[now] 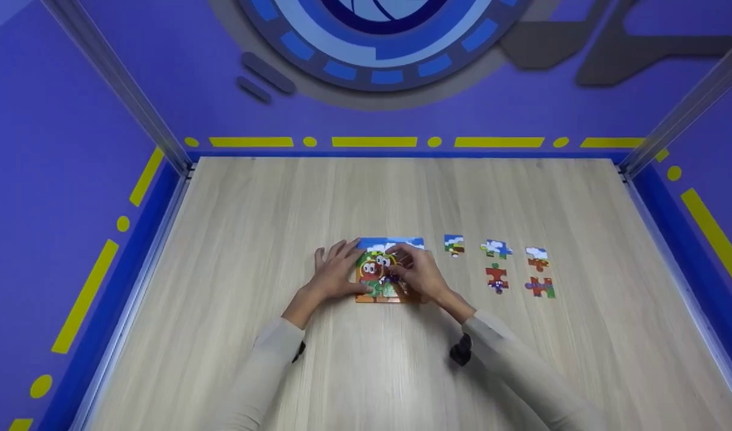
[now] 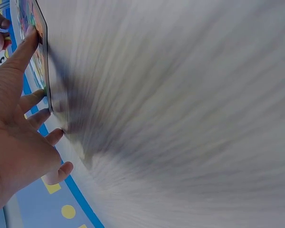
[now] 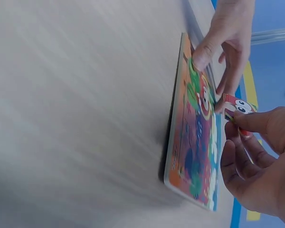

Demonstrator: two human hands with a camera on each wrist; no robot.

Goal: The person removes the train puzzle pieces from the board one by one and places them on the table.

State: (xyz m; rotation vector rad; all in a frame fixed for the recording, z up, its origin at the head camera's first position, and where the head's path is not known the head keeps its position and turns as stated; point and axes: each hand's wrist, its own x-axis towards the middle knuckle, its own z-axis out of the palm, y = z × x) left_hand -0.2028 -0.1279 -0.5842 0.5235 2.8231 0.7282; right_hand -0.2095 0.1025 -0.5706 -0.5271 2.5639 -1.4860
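Observation:
A square picture puzzle board (image 1: 361, 299) lies flat on the table, its frame orange at the near side and blue at the far side. My left hand (image 1: 333, 276) rests at its left edge with spread fingers; the thumb touches the picture, as the left wrist view also shows. Over the board, my right hand (image 1: 423, 274) pinches a puzzle piece (image 3: 238, 105) between thumb and fingers. That piece is red with big white cartoon eyes, and it is held tilted above the board in the right wrist view. The right hand hides part of the picture in the head view.
To the board's right lie several loose puzzle pieces, among them a blue-and-green one (image 1: 454, 244), a cloud one (image 1: 496, 248) and a red-green one (image 1: 541, 287). Blue walls (image 1: 162, 90) enclose the wooden table (image 1: 270, 203) at the back and sides.

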